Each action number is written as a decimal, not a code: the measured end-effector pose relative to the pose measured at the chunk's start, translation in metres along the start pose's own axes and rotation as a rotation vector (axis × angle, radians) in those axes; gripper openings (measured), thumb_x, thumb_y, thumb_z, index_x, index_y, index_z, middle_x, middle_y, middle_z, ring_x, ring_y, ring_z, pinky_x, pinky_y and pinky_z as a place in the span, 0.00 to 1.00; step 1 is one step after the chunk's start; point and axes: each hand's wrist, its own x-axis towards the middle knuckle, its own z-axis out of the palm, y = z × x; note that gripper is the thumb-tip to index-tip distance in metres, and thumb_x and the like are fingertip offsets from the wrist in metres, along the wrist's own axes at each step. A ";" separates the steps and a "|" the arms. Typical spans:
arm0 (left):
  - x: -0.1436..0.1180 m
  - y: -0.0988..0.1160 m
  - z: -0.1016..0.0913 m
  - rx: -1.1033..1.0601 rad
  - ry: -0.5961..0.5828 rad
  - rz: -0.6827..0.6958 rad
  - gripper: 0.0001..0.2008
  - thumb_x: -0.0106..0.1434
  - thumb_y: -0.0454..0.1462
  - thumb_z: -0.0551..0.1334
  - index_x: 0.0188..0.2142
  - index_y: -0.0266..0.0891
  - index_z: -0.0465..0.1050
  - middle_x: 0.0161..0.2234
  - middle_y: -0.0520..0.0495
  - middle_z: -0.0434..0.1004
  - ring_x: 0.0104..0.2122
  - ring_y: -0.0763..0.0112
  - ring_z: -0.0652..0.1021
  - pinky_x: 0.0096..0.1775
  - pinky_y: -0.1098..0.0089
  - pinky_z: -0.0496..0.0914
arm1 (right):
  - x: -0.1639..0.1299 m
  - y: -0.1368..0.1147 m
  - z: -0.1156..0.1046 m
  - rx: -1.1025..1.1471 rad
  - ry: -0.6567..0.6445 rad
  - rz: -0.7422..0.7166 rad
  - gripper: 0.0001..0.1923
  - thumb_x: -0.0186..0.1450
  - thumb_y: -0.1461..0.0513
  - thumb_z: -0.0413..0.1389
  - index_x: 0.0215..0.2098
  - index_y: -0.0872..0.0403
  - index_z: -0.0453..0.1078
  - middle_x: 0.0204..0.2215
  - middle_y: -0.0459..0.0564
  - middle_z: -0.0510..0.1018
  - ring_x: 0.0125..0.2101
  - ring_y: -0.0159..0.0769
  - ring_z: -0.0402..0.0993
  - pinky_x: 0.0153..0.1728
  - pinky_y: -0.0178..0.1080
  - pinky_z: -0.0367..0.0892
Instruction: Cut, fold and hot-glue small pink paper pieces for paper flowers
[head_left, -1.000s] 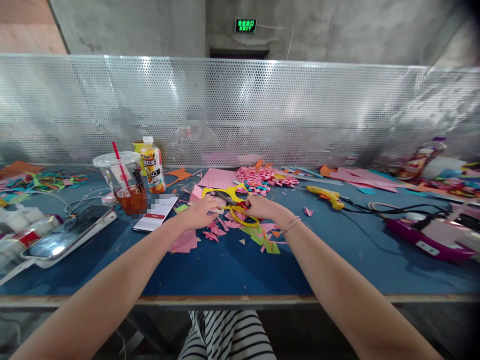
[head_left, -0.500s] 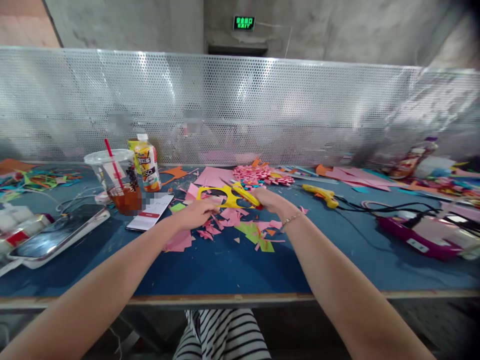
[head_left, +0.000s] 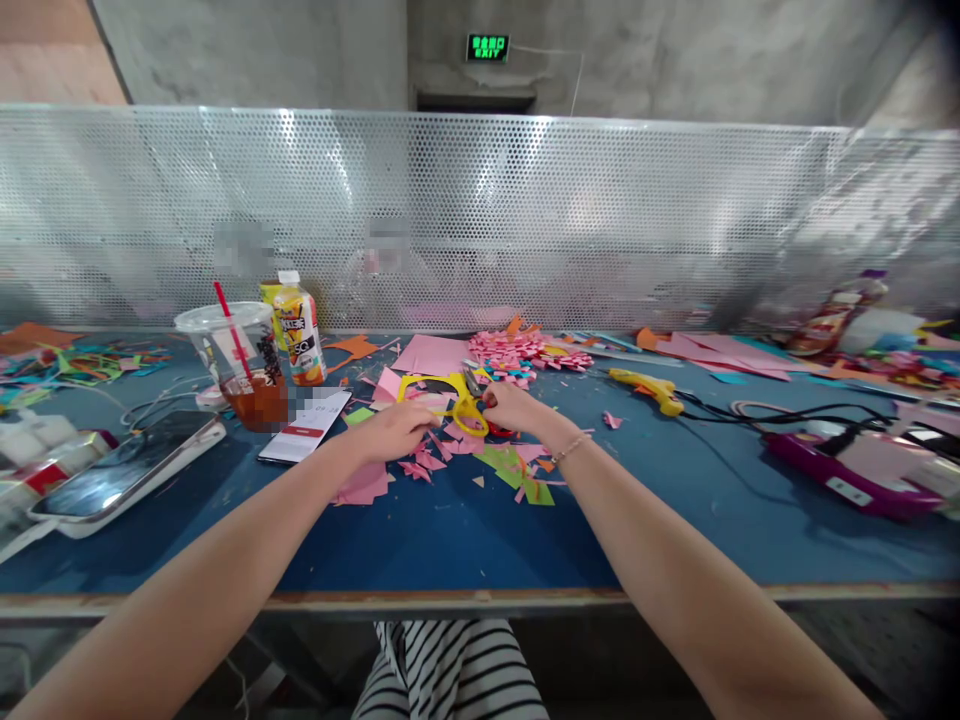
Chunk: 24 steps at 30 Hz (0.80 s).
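Observation:
My left hand [head_left: 396, 428] holds a yellow paper cut-out [head_left: 427, 388] at its near edge, over the blue table [head_left: 465, 540]. My right hand [head_left: 516, 408] grips scissors [head_left: 472, 412] with a yellow handle loop, their blades pointing away into the yellow paper. Pink scraps [head_left: 450, 445] and green scraps [head_left: 517, 470] lie under and around both hands. A larger pink piece [head_left: 366, 484] rests by my left wrist.
A plastic cup with a red straw [head_left: 240, 362] and a juice bottle [head_left: 298, 330] stand at the left, beside a card [head_left: 306, 425] and a phone [head_left: 127, 472]. A yellow glue gun [head_left: 646, 390], cables and a purple device [head_left: 847, 475] lie on the right. Pink folded pieces [head_left: 517, 352] are piled behind. A perforated metal screen [head_left: 480, 220] backs the table.
The scissors in my right hand have shifted from lying across the yellow paper to standing with the handle loop toward me. The yellow cut-out has turned slightly in my left hand.

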 end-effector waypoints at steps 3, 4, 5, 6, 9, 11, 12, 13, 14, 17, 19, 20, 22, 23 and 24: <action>0.000 0.001 -0.001 0.014 -0.013 0.022 0.16 0.60 0.32 0.48 0.42 0.39 0.71 0.41 0.45 0.74 0.42 0.66 0.72 0.45 0.65 0.65 | -0.003 -0.001 0.001 -0.081 0.021 -0.044 0.14 0.52 0.59 0.55 0.35 0.57 0.67 0.32 0.54 0.75 0.32 0.39 0.70 0.28 0.33 0.60; 0.000 0.001 0.000 0.017 -0.015 0.034 0.15 0.60 0.32 0.48 0.41 0.39 0.71 0.40 0.44 0.74 0.42 0.66 0.72 0.45 0.65 0.65 | -0.004 -0.001 0.002 -0.119 0.039 -0.033 0.15 0.53 0.58 0.54 0.37 0.58 0.67 0.34 0.56 0.75 0.33 0.40 0.71 0.29 0.33 0.60; 0.000 0.001 0.000 0.018 -0.016 0.049 0.15 0.60 0.32 0.49 0.41 0.39 0.72 0.40 0.44 0.74 0.42 0.66 0.72 0.45 0.66 0.65 | -0.004 -0.002 0.004 -0.162 0.060 -0.007 0.16 0.54 0.58 0.53 0.38 0.59 0.66 0.35 0.58 0.75 0.34 0.41 0.71 0.29 0.34 0.61; 0.000 0.001 0.000 0.016 -0.016 0.064 0.14 0.60 0.32 0.49 0.40 0.38 0.72 0.40 0.44 0.74 0.42 0.66 0.72 0.45 0.66 0.64 | -0.005 -0.003 0.006 -0.203 0.081 0.029 0.16 0.55 0.58 0.51 0.39 0.60 0.66 0.36 0.60 0.75 0.35 0.43 0.71 0.30 0.35 0.61; -0.001 0.001 0.002 -0.002 -0.004 0.097 0.13 0.60 0.33 0.50 0.39 0.38 0.71 0.40 0.43 0.74 0.42 0.66 0.72 0.45 0.65 0.64 | -0.004 -0.006 0.012 -0.260 0.110 0.105 0.16 0.58 0.61 0.49 0.41 0.61 0.64 0.36 0.62 0.75 0.36 0.44 0.72 0.31 0.35 0.61; -0.001 -0.001 0.003 -0.013 -0.004 0.102 0.13 0.60 0.33 0.51 0.40 0.39 0.71 0.40 0.44 0.74 0.42 0.66 0.72 0.45 0.65 0.64 | -0.001 -0.008 0.015 -0.235 0.087 0.112 0.16 0.57 0.61 0.50 0.42 0.62 0.64 0.36 0.63 0.75 0.36 0.44 0.72 0.31 0.35 0.61; -0.001 -0.002 0.003 -0.016 -0.008 0.100 0.13 0.60 0.33 0.51 0.41 0.39 0.71 0.40 0.44 0.74 0.42 0.66 0.72 0.45 0.66 0.64 | 0.000 -0.008 0.015 -0.206 0.076 0.115 0.16 0.57 0.62 0.51 0.41 0.62 0.65 0.36 0.63 0.75 0.36 0.44 0.72 0.31 0.35 0.61; -0.001 -0.002 0.003 -0.015 -0.010 0.096 0.13 0.60 0.33 0.51 0.41 0.40 0.70 0.40 0.44 0.74 0.42 0.67 0.72 0.45 0.66 0.64 | 0.002 -0.008 0.015 -0.170 0.065 0.121 0.16 0.56 0.62 0.52 0.41 0.61 0.65 0.36 0.62 0.75 0.36 0.44 0.72 0.31 0.35 0.61; -0.001 -0.003 0.003 -0.012 -0.014 0.091 0.13 0.60 0.33 0.51 0.42 0.40 0.70 0.40 0.45 0.73 0.42 0.67 0.72 0.44 0.66 0.64 | 0.004 -0.007 0.014 -0.134 0.057 0.135 0.15 0.55 0.62 0.53 0.40 0.61 0.66 0.35 0.61 0.75 0.35 0.43 0.72 0.30 0.34 0.61; 0.000 -0.004 0.002 0.002 -0.031 0.081 0.13 0.59 0.33 0.51 0.41 0.40 0.71 0.40 0.45 0.73 0.41 0.68 0.72 0.44 0.67 0.64 | 0.008 0.000 0.009 -0.066 0.056 0.185 0.13 0.55 0.63 0.52 0.37 0.60 0.68 0.29 0.56 0.76 0.30 0.39 0.73 0.27 0.33 0.60; 0.000 -0.003 0.000 0.007 -0.043 0.074 0.13 0.59 0.33 0.51 0.40 0.39 0.71 0.39 0.45 0.74 0.41 0.67 0.72 0.44 0.67 0.64 | 0.010 0.008 0.005 -0.062 0.066 0.215 0.11 0.56 0.63 0.50 0.36 0.59 0.69 0.27 0.53 0.76 0.27 0.36 0.72 0.25 0.32 0.60; 0.000 -0.002 0.000 0.009 -0.048 0.069 0.13 0.59 0.33 0.51 0.39 0.39 0.71 0.39 0.45 0.74 0.41 0.67 0.72 0.44 0.67 0.64 | 0.011 0.013 0.002 -0.061 0.074 0.229 0.11 0.57 0.63 0.49 0.36 0.59 0.69 0.27 0.53 0.76 0.26 0.35 0.72 0.24 0.31 0.60; 0.000 -0.001 -0.001 0.009 -0.049 0.062 0.12 0.59 0.33 0.52 0.39 0.39 0.72 0.39 0.45 0.74 0.41 0.67 0.72 0.44 0.67 0.64 | 0.011 0.022 -0.001 -0.074 0.105 0.259 0.14 0.59 0.62 0.47 0.40 0.60 0.68 0.29 0.54 0.76 0.27 0.35 0.72 0.24 0.32 0.60; 0.000 -0.001 -0.001 0.008 -0.047 0.063 0.12 0.59 0.33 0.52 0.39 0.39 0.71 0.39 0.45 0.74 0.41 0.67 0.72 0.44 0.67 0.64 | 0.011 0.026 -0.002 -0.097 0.118 0.269 0.16 0.59 0.61 0.48 0.42 0.61 0.67 0.30 0.56 0.76 0.28 0.37 0.72 0.24 0.33 0.61; -0.001 0.000 -0.001 0.007 -0.044 0.065 0.12 0.59 0.33 0.51 0.39 0.39 0.71 0.39 0.45 0.74 0.42 0.67 0.72 0.45 0.67 0.64 | 0.010 0.030 -0.003 -0.143 0.131 0.266 0.17 0.59 0.60 0.49 0.43 0.63 0.66 0.32 0.59 0.76 0.30 0.40 0.72 0.25 0.34 0.62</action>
